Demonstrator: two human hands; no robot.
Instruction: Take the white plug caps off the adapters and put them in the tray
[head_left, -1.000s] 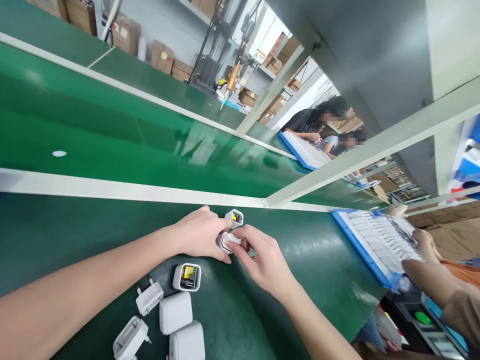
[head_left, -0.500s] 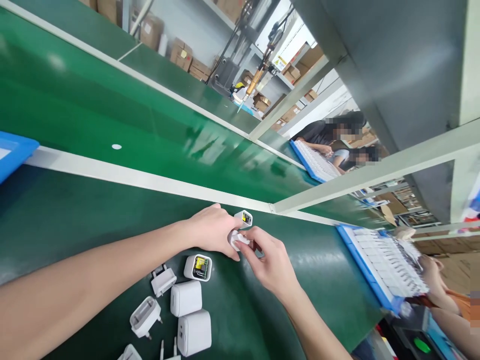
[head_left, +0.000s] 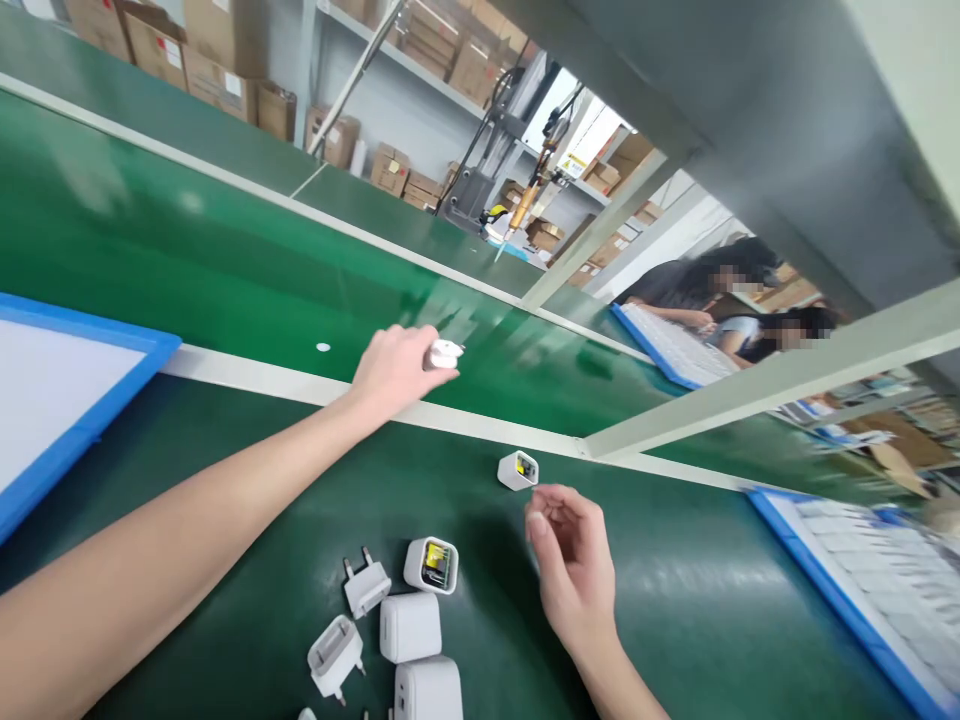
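Observation:
My left hand (head_left: 401, 368) is stretched out over the green strip behind the bench's pale rail, closed around a white plug charger (head_left: 444, 353). Fingers cover much of that charger. My right hand (head_left: 574, 560) is above the bench, loosely curled, thumb apart from the fingers, with nothing visible in it. Just beyond it lies a white charger housing (head_left: 517, 470), its open end showing yellow and dark parts. A second open housing (head_left: 431, 565) lies nearer, beside closed white chargers (head_left: 411, 628). White two-pin plug covers (head_left: 367, 585) lie to their left.
A blue-edged tray (head_left: 82, 440) is at the left, and another blue tray with white pieces (head_left: 862, 580) at the right. A pale metal post (head_left: 750, 375) slants across the right side. Two people work at a tray (head_left: 667, 345) across the way. Cardboard boxes (head_left: 225, 85) line the back.
My left hand has moved away from the right hand, leftward and over the rail, carrying the plug charger. My right hand has let go of it and loosened. The view has shifted left.

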